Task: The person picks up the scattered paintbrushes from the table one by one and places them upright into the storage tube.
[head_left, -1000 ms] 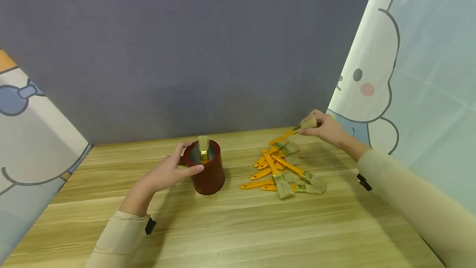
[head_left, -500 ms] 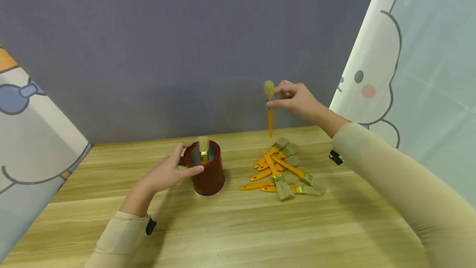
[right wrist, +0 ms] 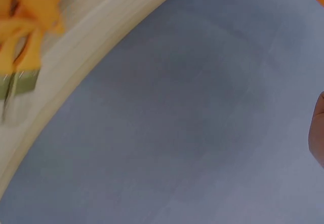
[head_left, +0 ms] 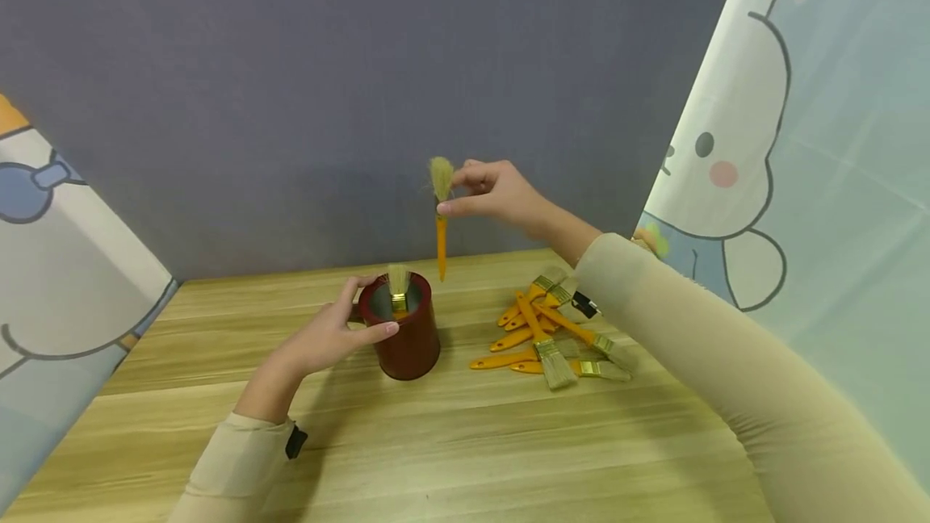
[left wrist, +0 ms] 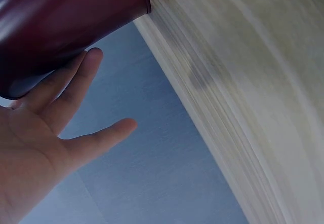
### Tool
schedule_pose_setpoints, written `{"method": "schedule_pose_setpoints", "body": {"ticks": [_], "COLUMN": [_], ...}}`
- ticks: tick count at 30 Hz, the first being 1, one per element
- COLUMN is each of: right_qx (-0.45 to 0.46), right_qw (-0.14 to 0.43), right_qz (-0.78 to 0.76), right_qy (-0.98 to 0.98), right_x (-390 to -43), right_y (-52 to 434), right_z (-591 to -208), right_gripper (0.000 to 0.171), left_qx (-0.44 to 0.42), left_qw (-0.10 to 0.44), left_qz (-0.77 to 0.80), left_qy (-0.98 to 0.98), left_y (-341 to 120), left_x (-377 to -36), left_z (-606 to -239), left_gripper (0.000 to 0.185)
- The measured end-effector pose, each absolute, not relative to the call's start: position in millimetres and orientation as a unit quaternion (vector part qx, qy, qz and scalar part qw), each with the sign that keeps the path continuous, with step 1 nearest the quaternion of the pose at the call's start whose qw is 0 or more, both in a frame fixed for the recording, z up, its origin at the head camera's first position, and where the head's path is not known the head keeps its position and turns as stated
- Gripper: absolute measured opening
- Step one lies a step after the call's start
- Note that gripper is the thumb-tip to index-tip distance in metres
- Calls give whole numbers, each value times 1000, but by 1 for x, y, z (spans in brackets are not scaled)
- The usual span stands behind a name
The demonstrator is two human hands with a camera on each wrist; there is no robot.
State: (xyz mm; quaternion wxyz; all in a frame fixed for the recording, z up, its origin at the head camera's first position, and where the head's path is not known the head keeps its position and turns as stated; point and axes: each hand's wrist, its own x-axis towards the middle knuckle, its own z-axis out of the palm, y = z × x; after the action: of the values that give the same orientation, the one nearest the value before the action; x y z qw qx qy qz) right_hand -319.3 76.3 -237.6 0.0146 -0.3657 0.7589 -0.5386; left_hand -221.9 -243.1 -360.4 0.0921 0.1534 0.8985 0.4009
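Observation:
A dark red cup (head_left: 404,329) stands on the wooden table (head_left: 465,434) with one paintbrush (head_left: 397,287) upright inside it. My left hand (head_left: 330,333) rests against the cup's left side with fingers nearly straight; the left wrist view shows those fingers (left wrist: 71,82) touching the cup (left wrist: 61,16). My right hand (head_left: 490,194) pinches an orange-handled paintbrush (head_left: 440,216) near its ferrule. That brush hangs upright, bristles up, its handle tip just above and slightly right of the cup's rim.
A pile of several orange-handled paintbrushes (head_left: 552,329) lies on the table right of the cup, also blurred in the right wrist view (right wrist: 23,36). A grey backdrop (head_left: 363,103) closes the far edge. Cartoon-printed panels stand at left (head_left: 58,265) and right (head_left: 799,144).
My right hand lifted a brush from the pile, turned it upright and carried it left, to above the cup. The left hand stayed at the cup.

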Motion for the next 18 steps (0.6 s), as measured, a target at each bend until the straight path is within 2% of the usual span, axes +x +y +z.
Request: {"method": "schedule_pose_setpoints", "body": {"ticks": [6,13,18], "right_qx": [-386,-379,-348], "right_qw": [21,68,104], "right_qz": [-532,-508,-486], "right_qy": [753,771,795], "right_x": [-315,-314,-315], "right_y": [51,36,33], "right_z": [-244,-274,-303], "right_gripper": [13,13,26], "left_qx": [147,155,153], "left_qw": [93,97,95], "left_qz": [397,395,398], "left_qy": [901,900,900], "left_y": [-242,-243,-244], "left_x": [-224,-226,-228], "left_z": [-358,-358,-358], "left_gripper": [90,89,87]}}
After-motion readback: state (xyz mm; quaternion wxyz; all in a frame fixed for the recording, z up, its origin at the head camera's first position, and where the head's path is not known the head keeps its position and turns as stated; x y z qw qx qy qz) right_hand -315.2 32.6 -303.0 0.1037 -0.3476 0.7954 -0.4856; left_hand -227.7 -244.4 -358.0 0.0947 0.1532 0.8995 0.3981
